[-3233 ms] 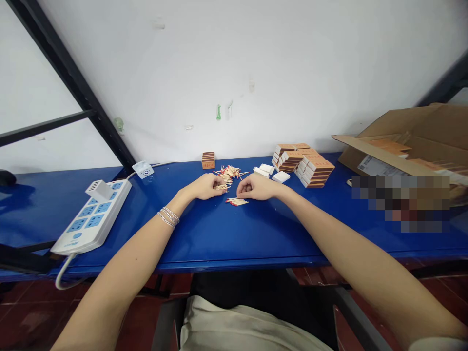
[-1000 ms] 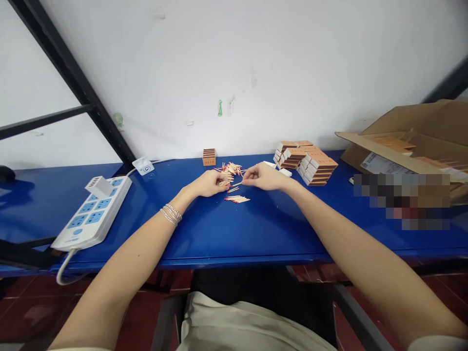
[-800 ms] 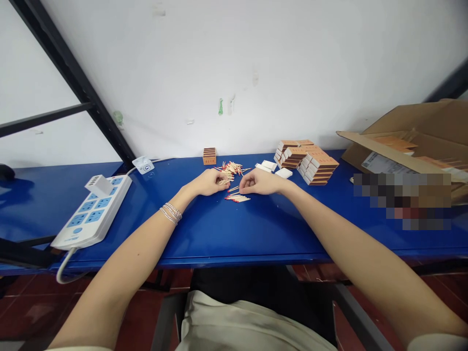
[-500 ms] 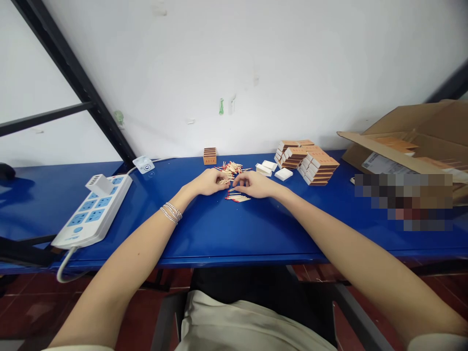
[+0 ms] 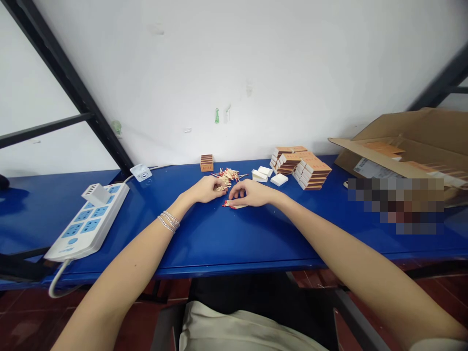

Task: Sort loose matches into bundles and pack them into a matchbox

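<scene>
A bunch of wooden matches (image 5: 221,188) is held in the curled fingers of my left hand (image 5: 205,189), just in front of a loose pile of red-tipped matches (image 5: 231,174). My right hand (image 5: 255,193) is bent over a small row of matches (image 5: 237,206) lying on the blue table. Its thumb and fingertips are pinched at the row's left end, by the red heads, on what looks like a single match. The palm and fingers partly cover this row. Beyond the right hand lie white matchbox trays (image 5: 260,175), with another white piece (image 5: 279,180) beside them.
Stacked matchboxes (image 5: 312,171) stand to the right against the wall, and a smaller stack (image 5: 206,163) is behind the pile. An open cardboard carton (image 5: 383,168) with more boxes sits at far right. On the left lies a white power strip (image 5: 89,217) with its cable.
My right hand has come down and nearer to me, from beside the left hand's fingers onto the small row of matches. My left hand keeps its bunch. The view has shifted slightly.
</scene>
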